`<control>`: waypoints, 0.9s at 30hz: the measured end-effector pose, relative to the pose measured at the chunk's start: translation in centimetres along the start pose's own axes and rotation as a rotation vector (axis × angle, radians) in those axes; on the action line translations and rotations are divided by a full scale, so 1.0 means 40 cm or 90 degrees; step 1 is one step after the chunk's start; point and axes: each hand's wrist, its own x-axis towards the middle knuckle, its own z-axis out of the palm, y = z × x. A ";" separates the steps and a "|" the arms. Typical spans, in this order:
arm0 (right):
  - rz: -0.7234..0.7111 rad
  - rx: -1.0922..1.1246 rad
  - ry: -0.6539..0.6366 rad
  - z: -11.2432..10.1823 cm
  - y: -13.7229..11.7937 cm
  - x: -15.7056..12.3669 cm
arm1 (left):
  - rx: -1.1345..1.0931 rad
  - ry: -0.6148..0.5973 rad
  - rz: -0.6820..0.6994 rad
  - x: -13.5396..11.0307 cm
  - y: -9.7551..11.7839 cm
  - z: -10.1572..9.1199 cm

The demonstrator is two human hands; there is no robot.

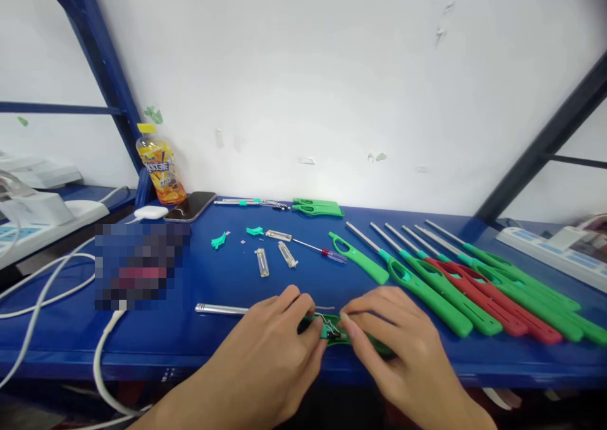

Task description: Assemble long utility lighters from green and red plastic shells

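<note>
My left hand [279,338] and my right hand [398,341] meet near the front edge of the blue table [227,284]. Both pinch an opened green long-nosed lighter [332,329] whose inner wires and black part show. Its metal tube [220,308] sticks out to the left from under my left hand. The left fingers press the lighter's body near the wires. With thumb and forefinger, the right hand grips the green shell from the right.
Several finished green and red lighters [474,284] lie in a row at the right. Loose parts, a small red-handled screwdriver [308,246] and green half-shells [317,207] lie behind. A juice bottle [160,164], a phone [190,206], white cables [47,291] and power strips [554,250] flank the table.
</note>
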 end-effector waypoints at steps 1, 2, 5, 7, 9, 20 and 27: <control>-0.009 -0.025 0.013 -0.009 -0.001 0.025 | 0.006 -0.021 -0.015 0.011 -0.006 -0.016; -0.014 -0.053 0.018 -0.019 0.001 0.054 | 0.013 -0.036 -0.036 0.021 -0.015 -0.034; 0.012 -0.151 -0.014 -0.047 0.025 0.140 | 0.093 -0.066 -0.113 0.039 -0.060 -0.083; 0.049 -0.186 -0.074 -0.054 0.058 0.178 | 0.144 -0.071 -0.162 0.033 -0.099 -0.103; 0.065 -0.193 -0.128 -0.048 0.100 0.190 | 0.158 -0.088 -0.211 0.014 -0.139 -0.112; 0.252 -0.221 -0.374 -0.016 0.182 0.133 | 0.223 -0.222 -0.390 -0.023 -0.257 -0.092; 0.301 -0.227 -0.449 -0.020 0.176 0.155 | 0.252 -0.242 -0.478 -0.018 -0.285 -0.061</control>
